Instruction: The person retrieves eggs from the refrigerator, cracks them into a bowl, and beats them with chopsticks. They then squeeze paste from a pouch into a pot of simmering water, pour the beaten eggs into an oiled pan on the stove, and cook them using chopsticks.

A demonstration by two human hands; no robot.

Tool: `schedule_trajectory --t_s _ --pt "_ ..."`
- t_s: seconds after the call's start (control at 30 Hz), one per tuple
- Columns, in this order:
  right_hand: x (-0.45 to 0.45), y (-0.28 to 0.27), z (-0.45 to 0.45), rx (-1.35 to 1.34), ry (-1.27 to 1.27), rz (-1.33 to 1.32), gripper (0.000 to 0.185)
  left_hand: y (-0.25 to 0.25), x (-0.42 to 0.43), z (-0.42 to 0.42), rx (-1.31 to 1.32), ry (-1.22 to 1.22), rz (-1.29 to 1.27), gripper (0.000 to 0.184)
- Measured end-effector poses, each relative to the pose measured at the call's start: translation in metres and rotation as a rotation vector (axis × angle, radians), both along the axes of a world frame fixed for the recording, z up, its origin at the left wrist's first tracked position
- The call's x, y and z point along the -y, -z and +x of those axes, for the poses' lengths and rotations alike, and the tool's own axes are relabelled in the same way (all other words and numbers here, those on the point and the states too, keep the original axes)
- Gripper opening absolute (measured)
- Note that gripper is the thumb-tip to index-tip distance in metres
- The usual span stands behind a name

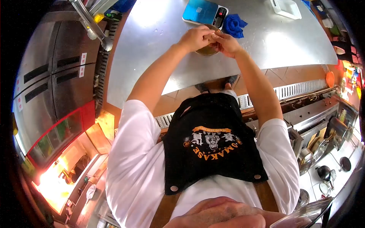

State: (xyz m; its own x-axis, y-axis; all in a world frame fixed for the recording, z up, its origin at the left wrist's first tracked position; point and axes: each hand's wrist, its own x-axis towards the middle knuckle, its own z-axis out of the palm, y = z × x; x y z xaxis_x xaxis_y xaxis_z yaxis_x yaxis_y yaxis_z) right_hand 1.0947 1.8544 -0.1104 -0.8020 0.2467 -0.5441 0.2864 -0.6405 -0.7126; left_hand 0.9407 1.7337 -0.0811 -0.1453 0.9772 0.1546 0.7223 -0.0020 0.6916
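Observation:
Both of my hands meet over a small round metal bowl [208,50] on the steel table. My left hand [195,39] comes in over the bowl's left side, its fingers bent and pressed together. From the right, my right hand [227,44] reaches in with curled fingers touching the left fingertips. Whatever the fingers pinch is too small or hidden to name. Just beyond the bowl sits a digital scale [200,12] with a blue top. A crumpled blue cloth [234,26] lies right of the scale, close to my right hand.
The steel table [152,57] spreads out ahead, with a white plastic tray [286,8] at its far right. A steel refrigerator [53,68] stands left. A metal pipe [89,21] rises at the upper left. Pans and ladles [324,173] lie behind on the right.

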Motion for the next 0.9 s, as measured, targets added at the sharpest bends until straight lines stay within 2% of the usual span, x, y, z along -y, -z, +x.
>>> schedule_trajectory --t_s 0.17,0.23,0.27,0.3,0.37,0.43,0.47,0.53,0.57,0.63,0.67,0.73,0.77,0.83,0.87,0.9 --pt "-0.008 -0.005 -0.004 0.063 -0.106 0.118 0.024 0.006 -0.001 -0.008 0.018 0.007 0.023 0.036" --pt "-0.011 -0.007 -0.008 0.186 -0.387 0.726 0.028 0.008 0.0 -0.011 0.016 0.018 -0.09 0.037" --pt "-0.014 0.003 -0.007 0.186 -0.386 0.726 0.028 0.008 0.002 -0.013 0.015 0.018 -0.09 0.037" --pt "-0.016 0.013 -0.004 0.009 -0.429 1.316 0.031 0.007 0.004 -0.014 -0.034 0.012 -0.093 0.038" --pt "-0.015 0.004 -0.005 -0.194 -0.446 1.907 0.034 0.0 0.008 -0.015 -0.087 0.005 -0.088 0.038" --pt "-0.008 -0.014 -0.006 0.026 -0.345 1.666 0.04 -0.009 0.014 -0.014 -0.15 -0.075 -0.084 0.039" --pt "0.0 -0.028 -0.005 0.021 -0.343 1.674 0.04 -0.019 0.018 -0.009 -0.155 -0.078 -0.078 0.039" --pt "0.017 -0.055 -0.003 0.057 0.005 1.507 0.04 -0.038 0.022 0.004 -0.071 -0.223 -0.052 0.04" --pt "0.019 -0.057 -0.003 0.053 0.022 1.527 0.04 -0.038 0.019 0.005 -0.081 -0.215 -0.03 0.04" --pt "0.032 -0.04 0.004 0.357 -0.248 1.444 0.043 -0.019 0.025 0.011 -0.103 -0.35 -0.191 0.038" --pt "0.038 -0.03 0.007 0.353 -0.225 1.463 0.043 -0.011 0.028 0.014 -0.118 -0.344 -0.168 0.038" --pt "0.04 -0.016 0.008 0.269 -0.016 1.407 0.049 -0.001 0.026 0.016 0.204 -0.508 -0.127 0.031" --pt "0.041 -0.018 0.009 0.269 -0.003 1.41 0.049 -0.004 0.026 0.019 0.197 -0.5 -0.122 0.031" --pt "0.042 -0.022 0.013 0.154 0.072 0.923 0.051 -0.011 0.025 0.027 0.58 -0.51 -0.23 0.032" --pt "0.044 -0.021 0.016 0.052 0.131 0.879 0.051 -0.019 0.025 0.032 0.568 -0.501 -0.225 0.032" --pt "0.044 -0.02 0.02 0.047 0.149 0.883 0.051 -0.028 0.025 0.039 0.401 -0.442 -0.311 0.039"
